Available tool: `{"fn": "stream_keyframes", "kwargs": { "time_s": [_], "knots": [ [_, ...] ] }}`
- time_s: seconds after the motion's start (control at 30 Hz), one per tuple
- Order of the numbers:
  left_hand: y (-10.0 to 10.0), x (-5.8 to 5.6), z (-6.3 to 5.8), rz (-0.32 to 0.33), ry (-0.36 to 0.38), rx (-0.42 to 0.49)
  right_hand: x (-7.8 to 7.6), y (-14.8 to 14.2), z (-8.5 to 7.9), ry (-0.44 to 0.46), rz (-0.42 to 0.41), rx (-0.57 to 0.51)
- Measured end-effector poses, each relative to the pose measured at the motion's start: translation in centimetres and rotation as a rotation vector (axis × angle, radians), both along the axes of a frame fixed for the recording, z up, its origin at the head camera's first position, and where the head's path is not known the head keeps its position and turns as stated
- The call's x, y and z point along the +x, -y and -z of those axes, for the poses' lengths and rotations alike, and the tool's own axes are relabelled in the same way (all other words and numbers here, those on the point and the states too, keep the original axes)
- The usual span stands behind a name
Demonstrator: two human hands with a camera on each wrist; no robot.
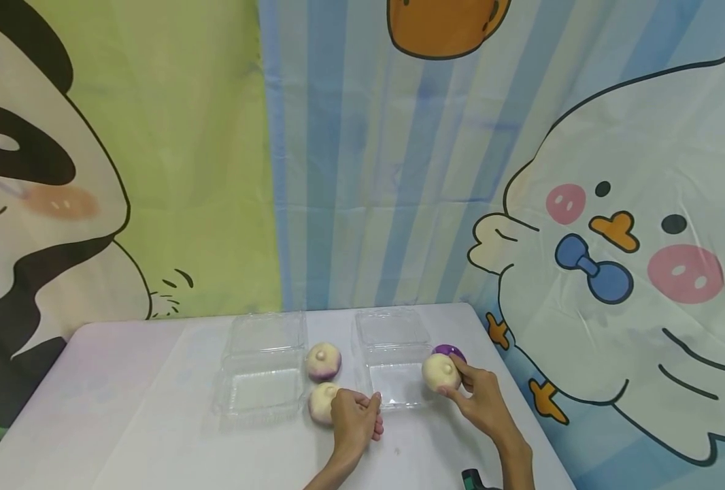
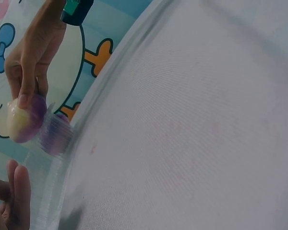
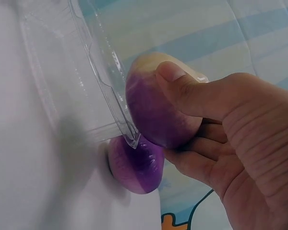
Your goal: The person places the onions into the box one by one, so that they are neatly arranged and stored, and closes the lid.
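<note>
Beside the right-hand edge of the right see-through box [image 1: 393,384], a white-and-purple turnip [image 1: 439,373] is held by the right hand [image 1: 483,401], whose thumb and fingertips are clamped on opposite sides of its round body. That spread grip looks well suited to a smooth, bulging shape; an even squeeze, no harder than its weight asks, should keep it from rolling between the fingers. A purple turnip [image 3: 139,175] sits just past the box's corner, partly behind the held one, so the knuckles are best kept high enough not to nudge it. The box wall seems thin and flexible, and I cannot tell whether the held turnip touches it; a level, unhurried movement would be less likely to catch the rim or drag the box. Farther left, the left hand [image 1: 358,423] grasps nothing, its fingers loosely bent, near a lower pale turnip [image 1: 321,403]; whether they touch is unclear. It could help by steadying the right box. An upper pale turnip [image 1: 324,361] stands just beyond, next to the left see-through box [image 1: 264,391] on the white table [image 1: 148,415].
</note>
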State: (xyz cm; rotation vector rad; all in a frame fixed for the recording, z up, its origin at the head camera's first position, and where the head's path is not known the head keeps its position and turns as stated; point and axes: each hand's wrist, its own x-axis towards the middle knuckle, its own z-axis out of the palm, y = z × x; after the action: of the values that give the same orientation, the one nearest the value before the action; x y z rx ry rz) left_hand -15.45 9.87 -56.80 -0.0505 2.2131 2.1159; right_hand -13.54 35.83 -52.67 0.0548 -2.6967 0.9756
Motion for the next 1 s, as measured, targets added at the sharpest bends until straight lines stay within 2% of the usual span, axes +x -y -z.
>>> {"fn": "stream_keyframes", "kwargs": {
  "time_s": [0.17,0.33,0.6,1.0],
  "knots": [
    [0.0,0.1,0.0,-0.006,-0.014,0.002,-0.1,0.3,-0.1,0.019,0.002,-0.009],
    [-0.1,0.1,0.0,-0.004,0.003,-0.016,0.0,0.5,-0.1,0.03,-0.004,-0.016],
    [-0.1,0.1,0.0,-0.01,0.016,-0.028,-0.1,1.0,0.2,0.009,-0.029,-0.029],
    [-0.3,0.1,0.0,-0.018,0.015,-0.006,-0.8,1.6,0.4,0.04,-0.059,-0.04]
  ]
}}
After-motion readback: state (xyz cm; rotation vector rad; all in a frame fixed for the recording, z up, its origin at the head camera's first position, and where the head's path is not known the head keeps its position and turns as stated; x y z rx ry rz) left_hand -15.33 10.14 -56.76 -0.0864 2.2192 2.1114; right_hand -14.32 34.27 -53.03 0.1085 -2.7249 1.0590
